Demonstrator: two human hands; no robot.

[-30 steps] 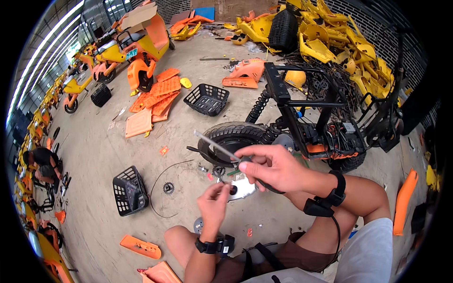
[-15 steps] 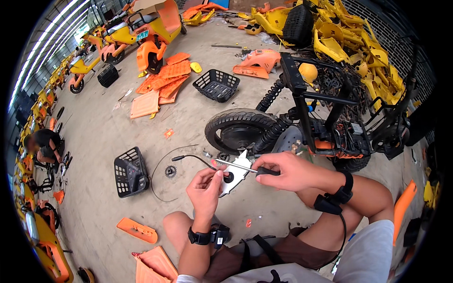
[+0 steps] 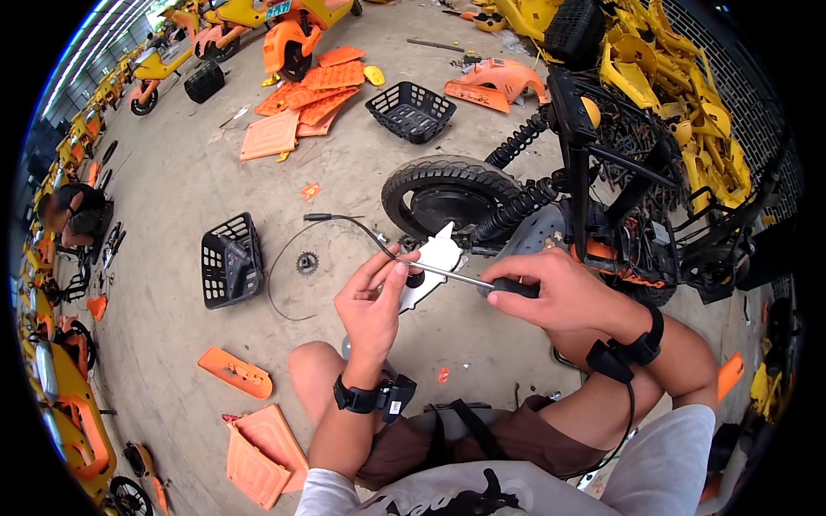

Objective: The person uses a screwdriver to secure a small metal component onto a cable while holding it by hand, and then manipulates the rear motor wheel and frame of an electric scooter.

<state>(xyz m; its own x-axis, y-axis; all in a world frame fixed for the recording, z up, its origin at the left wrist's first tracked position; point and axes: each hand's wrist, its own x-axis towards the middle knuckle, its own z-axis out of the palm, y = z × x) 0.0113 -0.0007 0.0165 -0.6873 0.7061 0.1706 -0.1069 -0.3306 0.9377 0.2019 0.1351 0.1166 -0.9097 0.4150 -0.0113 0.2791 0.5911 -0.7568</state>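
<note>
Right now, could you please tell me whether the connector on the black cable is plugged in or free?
Free: the connector juts out beyond the left hand, with nothing joined to its tip.

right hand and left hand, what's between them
The screwdriver shaft runs from the right hand toward the left hand, crossing the white part in the head view.

grey conc flr [image 3: 163, 206] | brick wall [image 3: 742, 82] R | bright roof strips [image 3: 93, 50]

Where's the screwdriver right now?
In the head view, just right of centre, the screwdriver is in the person's right hand, its shaft pointing toward the left hand and crossing in front of the white plate.
</note>
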